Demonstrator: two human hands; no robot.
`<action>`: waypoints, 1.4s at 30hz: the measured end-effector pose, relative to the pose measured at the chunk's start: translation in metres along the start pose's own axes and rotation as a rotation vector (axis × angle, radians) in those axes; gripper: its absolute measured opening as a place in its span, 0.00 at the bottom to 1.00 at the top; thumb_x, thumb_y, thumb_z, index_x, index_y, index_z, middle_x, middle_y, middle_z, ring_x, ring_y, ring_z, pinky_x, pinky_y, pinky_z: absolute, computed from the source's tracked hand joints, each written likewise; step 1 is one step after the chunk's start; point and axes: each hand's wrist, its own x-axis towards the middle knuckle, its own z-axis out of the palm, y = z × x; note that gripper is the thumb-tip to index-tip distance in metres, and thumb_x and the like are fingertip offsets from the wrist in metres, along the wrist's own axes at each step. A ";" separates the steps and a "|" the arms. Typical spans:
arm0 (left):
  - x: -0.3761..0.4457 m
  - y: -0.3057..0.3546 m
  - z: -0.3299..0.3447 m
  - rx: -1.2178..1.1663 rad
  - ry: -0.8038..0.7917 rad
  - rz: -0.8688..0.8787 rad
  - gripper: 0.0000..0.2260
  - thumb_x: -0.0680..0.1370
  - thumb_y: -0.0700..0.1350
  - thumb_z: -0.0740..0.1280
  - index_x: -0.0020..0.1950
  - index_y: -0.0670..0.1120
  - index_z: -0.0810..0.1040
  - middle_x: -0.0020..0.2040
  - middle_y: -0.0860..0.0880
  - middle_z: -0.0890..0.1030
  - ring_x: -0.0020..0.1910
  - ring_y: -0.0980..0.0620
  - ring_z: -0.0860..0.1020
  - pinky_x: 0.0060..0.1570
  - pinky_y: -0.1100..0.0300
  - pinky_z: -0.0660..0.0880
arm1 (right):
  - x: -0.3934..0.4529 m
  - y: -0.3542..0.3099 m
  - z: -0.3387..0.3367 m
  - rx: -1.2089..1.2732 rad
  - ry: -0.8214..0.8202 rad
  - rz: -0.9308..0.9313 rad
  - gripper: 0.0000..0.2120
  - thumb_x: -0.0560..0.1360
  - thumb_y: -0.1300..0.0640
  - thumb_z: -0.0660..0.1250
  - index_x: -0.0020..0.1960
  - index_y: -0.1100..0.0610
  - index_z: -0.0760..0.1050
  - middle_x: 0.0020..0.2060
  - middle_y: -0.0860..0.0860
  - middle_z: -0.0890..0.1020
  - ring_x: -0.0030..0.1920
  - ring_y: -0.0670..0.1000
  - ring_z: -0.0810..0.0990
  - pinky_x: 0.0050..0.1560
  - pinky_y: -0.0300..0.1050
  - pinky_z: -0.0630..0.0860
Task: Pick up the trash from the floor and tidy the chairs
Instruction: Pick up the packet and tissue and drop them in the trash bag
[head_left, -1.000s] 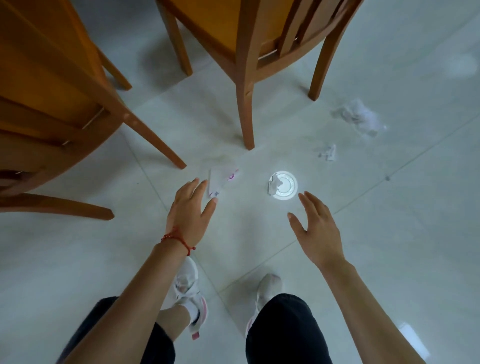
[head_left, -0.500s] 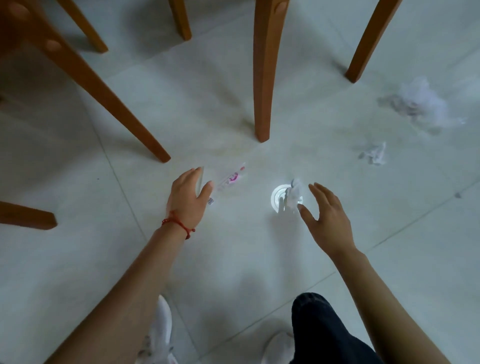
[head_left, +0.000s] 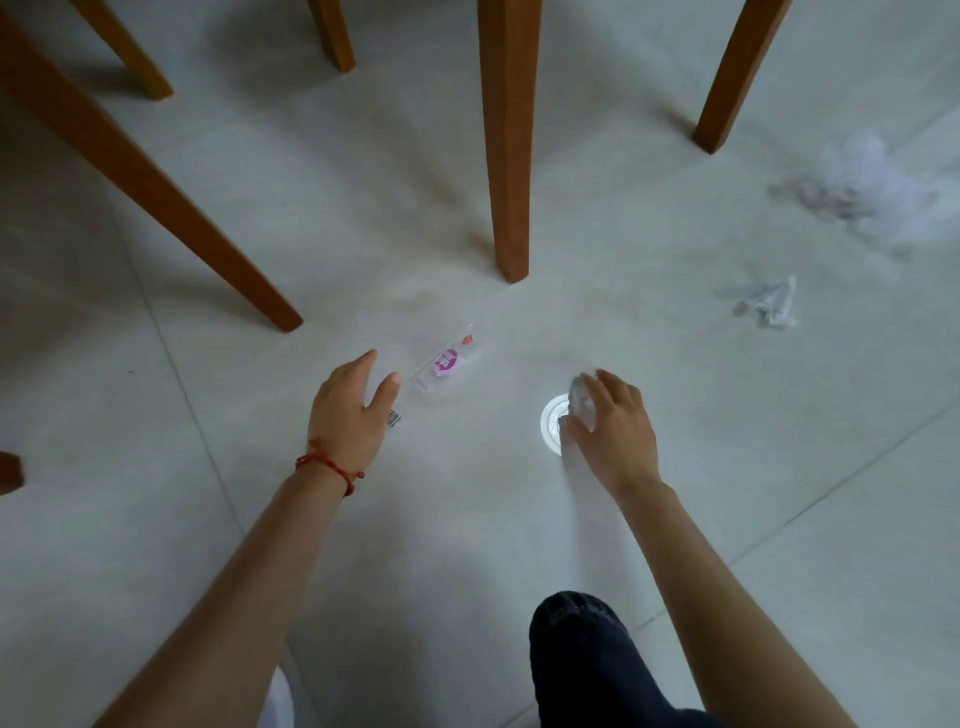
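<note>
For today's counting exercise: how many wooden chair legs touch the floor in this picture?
5: far-left leg, small back-left leg, back leg, centre leg, right leg. A cut-off wooden piece at the left edge may be another.

Nothing is reading clearly here. A clear wrapper is lying on the floor just left of the frame's centre, and it is carrying a pink label with pale marks that are staying too blurred to make out, plus a small red patch nearer its upper end. A short barcode is showing at the wrapper's lower end, beside the left hand, with no digits legible. No other print is showing anywhere.
</note>
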 end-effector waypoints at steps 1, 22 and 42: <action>-0.002 0.000 0.000 -0.006 0.000 -0.006 0.20 0.77 0.44 0.62 0.67 0.38 0.67 0.67 0.39 0.71 0.68 0.43 0.67 0.66 0.54 0.61 | -0.002 0.000 0.004 0.011 0.033 -0.005 0.18 0.72 0.59 0.65 0.62 0.56 0.71 0.65 0.55 0.71 0.65 0.57 0.66 0.59 0.51 0.71; 0.025 -0.004 0.015 -0.132 -0.004 -0.137 0.32 0.68 0.42 0.74 0.69 0.45 0.66 0.66 0.40 0.73 0.65 0.45 0.71 0.65 0.56 0.66 | -0.034 -0.031 -0.003 0.576 0.134 0.148 0.06 0.72 0.65 0.66 0.47 0.59 0.81 0.34 0.39 0.75 0.39 0.52 0.75 0.37 0.33 0.67; 0.013 0.005 0.020 -0.724 0.018 -0.319 0.15 0.71 0.37 0.70 0.57 0.43 0.79 0.28 0.63 0.81 0.41 0.49 0.81 0.46 0.55 0.80 | -0.040 -0.038 -0.020 0.625 0.135 0.317 0.08 0.70 0.59 0.70 0.50 0.55 0.80 0.38 0.47 0.81 0.38 0.38 0.78 0.39 0.24 0.69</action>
